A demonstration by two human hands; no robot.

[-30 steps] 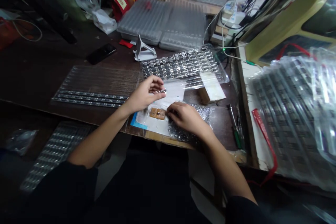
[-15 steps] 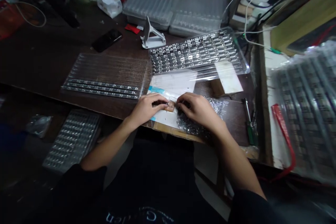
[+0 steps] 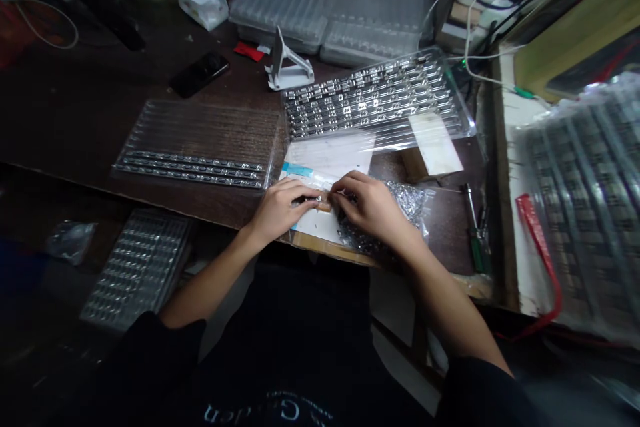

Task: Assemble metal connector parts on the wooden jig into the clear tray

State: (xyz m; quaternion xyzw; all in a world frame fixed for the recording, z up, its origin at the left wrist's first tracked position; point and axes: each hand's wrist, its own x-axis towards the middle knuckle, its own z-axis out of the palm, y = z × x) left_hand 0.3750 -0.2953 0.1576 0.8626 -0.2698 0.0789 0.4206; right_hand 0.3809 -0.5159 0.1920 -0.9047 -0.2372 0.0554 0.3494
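Observation:
My left hand (image 3: pixel 284 205) is closed, thumb and forefinger pinching a small metal part (image 3: pixel 319 199) over a little brown block (image 3: pixel 324 205). From the other side my right hand (image 3: pixel 367 207) reaches to the same block, its fingertips pinched together; whether they hold a tiny piece is too small to tell. Under both hands lies a white board (image 3: pixel 320 225) with blue tape (image 3: pixel 298 169) on it. A clear bag of many small shiny metal pieces (image 3: pixel 407 203) lies beneath and beside my right hand.
Left of the board is a clear ribbed tray (image 3: pixel 200 127) with several rows of metal parts. A fuller tray (image 3: pixel 370 97) lies behind, near a white stand (image 3: pixel 289 70) and a phone (image 3: pixel 200 73). A wooden block (image 3: pixel 435 147) and a green-handled screwdriver (image 3: pixel 475 233) are at right.
My right hand has shifted slightly left, bringing its fingertips closer to the brown block and my left fingertips. The left hand stays nearly in place; the view has moved a little.

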